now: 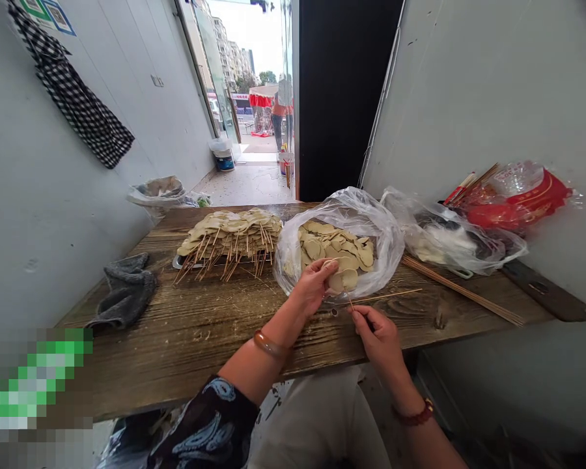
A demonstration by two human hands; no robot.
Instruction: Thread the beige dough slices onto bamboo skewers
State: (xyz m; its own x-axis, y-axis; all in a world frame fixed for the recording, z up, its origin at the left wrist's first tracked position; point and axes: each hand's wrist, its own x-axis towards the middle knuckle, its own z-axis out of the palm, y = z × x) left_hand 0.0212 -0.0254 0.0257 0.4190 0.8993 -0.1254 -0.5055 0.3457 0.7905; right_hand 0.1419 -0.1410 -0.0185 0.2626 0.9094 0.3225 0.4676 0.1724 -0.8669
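Note:
My left hand (314,285) pinches a few thin, round, pale slices (342,280) at the near rim of a clear plastic bag (288,251). In my right hand (377,332), closed between thumb and fingers, is a thin wooden skewer (349,299) whose upper end meets the lowest slice. More loose slices (332,241) lie in the opened bag. Left of it, skewered slices (232,228) are piled in layers on a metal tray (177,262), their sticks pointing toward me. A single loose skewer (395,294) rests on the wood just beyond my right hand.
A bundle of skewers (463,290) lies right on the wooden table (200,345), beside a plastic bag (449,244) and red packaging (522,205). A dark blade-like tool (547,290) sits at the right edge. A grey cloth (127,293) lies left. A doorway opens ahead; a person (277,117) stands outside.

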